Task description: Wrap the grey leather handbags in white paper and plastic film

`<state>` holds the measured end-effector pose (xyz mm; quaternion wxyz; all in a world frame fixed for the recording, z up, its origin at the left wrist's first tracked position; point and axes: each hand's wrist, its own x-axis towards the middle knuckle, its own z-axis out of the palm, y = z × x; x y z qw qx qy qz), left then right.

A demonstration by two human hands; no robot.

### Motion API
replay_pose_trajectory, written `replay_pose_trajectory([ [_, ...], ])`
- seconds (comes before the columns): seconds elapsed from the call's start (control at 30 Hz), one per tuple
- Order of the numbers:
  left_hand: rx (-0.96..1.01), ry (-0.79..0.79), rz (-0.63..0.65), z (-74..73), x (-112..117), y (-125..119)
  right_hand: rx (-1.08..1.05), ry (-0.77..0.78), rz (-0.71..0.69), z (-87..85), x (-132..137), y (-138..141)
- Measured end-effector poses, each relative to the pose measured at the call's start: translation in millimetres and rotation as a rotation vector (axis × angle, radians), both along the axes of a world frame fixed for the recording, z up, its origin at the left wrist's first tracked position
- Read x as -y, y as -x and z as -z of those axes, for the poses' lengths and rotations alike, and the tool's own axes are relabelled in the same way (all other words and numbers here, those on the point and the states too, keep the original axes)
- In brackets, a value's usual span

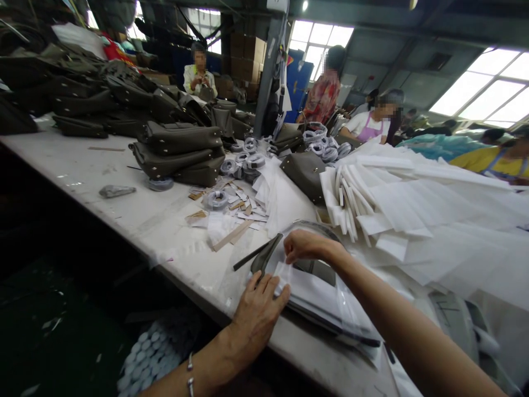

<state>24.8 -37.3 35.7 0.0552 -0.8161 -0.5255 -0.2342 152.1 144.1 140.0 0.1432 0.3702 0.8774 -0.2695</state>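
A dark grey-green bag (264,256) lies on the table in front of me, with a white sheet (308,286) and clear plastic over part of it. My left hand (260,303) rests on the near left edge of this bundle, fingers stretched and somewhat apart. Above it, my right hand (303,245) is closed, its fingertips pinching a raised bit of the white sheet. A dark strip (258,252) sticks out at the bundle's left side. What lies under the right palm is hidden.
White foam sheets (413,204) are heaped on the right. Stacked dark bags (182,151) and coiled straps in plastic (217,200) lie farther back, with paper scraps (243,207) around them. A post (268,77) rises behind. Several people work beyond the table (136,220).
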Motion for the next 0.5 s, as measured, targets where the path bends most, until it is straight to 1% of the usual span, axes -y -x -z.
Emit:
replay_pose_trajectory([
  [0.07,-0.004,0.008,0.002,-0.3,0.1,-0.2,-0.013,0.057,-0.03,-8.2,3.7,-5.3],
  [0.13,-0.016,0.023,0.003,-2.0,0.1,0.0,0.02,0.136,-0.082,-13.1,12.2,-3.6],
  [0.23,-0.045,0.053,0.008,-6.3,0.7,1.1,0.136,0.199,-0.148,-12.3,24.4,10.2],
  [0.37,-0.055,0.127,0.02,-10.8,1.8,2.5,0.301,0.182,-0.234,-4.3,26.3,31.7],
  [0.5,-0.056,0.195,0.018,-14.0,1.4,2.9,0.352,0.086,-0.304,0.2,24.5,39.8],
])
